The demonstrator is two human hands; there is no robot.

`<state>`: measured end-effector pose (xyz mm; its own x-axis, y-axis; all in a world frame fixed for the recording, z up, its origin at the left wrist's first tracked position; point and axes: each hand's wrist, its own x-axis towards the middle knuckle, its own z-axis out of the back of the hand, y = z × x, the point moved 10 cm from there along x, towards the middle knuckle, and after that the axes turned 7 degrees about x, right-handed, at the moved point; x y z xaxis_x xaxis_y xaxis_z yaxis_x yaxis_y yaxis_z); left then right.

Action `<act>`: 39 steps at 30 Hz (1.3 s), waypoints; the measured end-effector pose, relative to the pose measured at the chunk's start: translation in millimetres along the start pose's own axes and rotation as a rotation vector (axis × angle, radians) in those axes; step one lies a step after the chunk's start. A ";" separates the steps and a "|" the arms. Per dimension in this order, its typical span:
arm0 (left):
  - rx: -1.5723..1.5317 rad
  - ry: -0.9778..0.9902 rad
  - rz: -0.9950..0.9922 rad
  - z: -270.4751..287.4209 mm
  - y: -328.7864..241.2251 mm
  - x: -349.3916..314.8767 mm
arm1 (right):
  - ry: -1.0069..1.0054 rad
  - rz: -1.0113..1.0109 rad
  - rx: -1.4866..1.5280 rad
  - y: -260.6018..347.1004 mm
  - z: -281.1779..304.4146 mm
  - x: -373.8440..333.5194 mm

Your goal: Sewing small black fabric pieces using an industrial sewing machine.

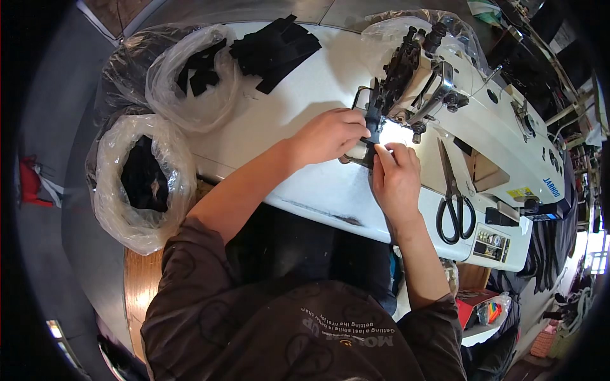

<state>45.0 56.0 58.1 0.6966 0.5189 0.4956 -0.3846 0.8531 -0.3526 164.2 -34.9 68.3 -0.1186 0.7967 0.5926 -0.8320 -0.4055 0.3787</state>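
Both of my hands are at the needle area of a white sewing machine [470, 82], where a bright lamp lights the plate. My left hand [330, 134] has its fingers closed on the left side of a narrow black fabric strip [373, 132]. My right hand [398, 181] pinches the strip's near end, thumb and forefinger together. The strip lies by the presser foot, whose exact contact with it I cannot make out. To the right of my right hand, black-handled scissors [452, 197] lie on the machine table [305, 181], blades pointing away from me.
A pile of black fabric strips [274, 51] sits at the table's far left. Beside it are two clear plastic bags, a far one [222, 105] and a near one [108, 184], both holding black pieces. A small parts tray [492, 244] is set into the table's right end.
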 end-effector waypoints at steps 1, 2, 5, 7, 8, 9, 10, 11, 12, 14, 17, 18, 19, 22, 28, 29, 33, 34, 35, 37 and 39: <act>-0.012 -0.001 -0.013 2.2 -2.1 -0.4 | -0.006 0.001 0.010 -0.8 0.6 -0.3; -0.022 -0.004 -0.025 5.7 -5.2 0.3 | -0.012 0.006 0.022 -0.7 1.0 0.2; -0.022 -0.009 -0.063 3.9 -6.7 2.4 | -0.006 -0.005 0.033 -2.5 -1.2 -0.8; 0.073 -0.044 -0.166 11.3 -15.3 4.8 | -0.005 0.002 0.033 -2.2 -1.3 0.3; 0.174 -0.073 -0.274 15.1 -27.7 4.6 | -0.013 0.006 0.037 -2.3 -0.1 0.1; 0.177 -0.070 -0.275 12.1 -28.1 4.1 | -0.016 0.005 0.040 -2.7 0.1 -0.2; 0.109 -0.058 -0.199 7.2 -21.5 4.7 | -0.015 0.004 0.042 -3.2 0.1 -0.6; 0.036 -0.049 -0.123 5.2 -17.5 6.7 | -0.011 0.003 0.038 -3.4 -0.7 -0.4; 0.034 -0.049 -0.123 2.2 -22.8 7.0 | -0.010 0.001 0.037 -3.5 -0.8 -0.2; -0.025 -0.012 0.186 -5.6 -3.2 6.5 | -0.013 0.001 0.031 -3.1 0.4 0.3; 0.005 -0.024 0.087 -8.4 -3.5 7.3 | -0.009 -0.005 0.037 -3.5 -0.4 0.0; 0.006 -0.024 0.087 -7.0 0.6 6.8 | -0.010 -0.004 0.037 -3.8 -1.3 -0.3; 0.132 -0.003 -0.077 -7.0 -10.9 5.5 | -0.010 -0.001 0.040 -4.1 -2.7 -0.7; 0.316 0.051 -0.283 -10.7 -32.5 0.9 | -0.008 -0.006 0.052 -6.1 -1.7 -1.5; 0.424 0.222 -0.271 -16.5 -38.0 2.0 | 0.016 -0.076 0.238 -18.5 3.5 -0.5; 0.410 0.224 -0.259 -15.9 -36.4 2.6 | -0.007 -0.113 0.266 -21.9 6.1 -1.1; 0.341 -0.013 -0.301 2.4 -32.6 -3.9 | 0.027 0.021 0.089 -6.4 1.7 1.0; 0.271 0.010 -0.272 -3.8 -24.1 -7.3 | 0.025 0.026 0.095 -6.6 1.5 1.3; 0.199 0.034 -0.245 -6.5 -19.5 -6.7 | 0.023 0.029 0.099 -7.8 1.4 1.5; 0.232 0.040 -0.273 -10.7 -16.6 -5.6 | 0.033 0.034 0.088 -8.8 2.0 3.8; 0.265 0.049 -0.301 -11.4 -18.4 -2.7 | 0.043 0.037 0.080 -10.1 -0.3 5.3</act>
<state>57.0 38.2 54.2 0.8274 0.2463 0.5047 -0.2978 0.9544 0.0226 171.8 -26.4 67.4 -0.1728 0.7981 0.5772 -0.7811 -0.4680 0.4133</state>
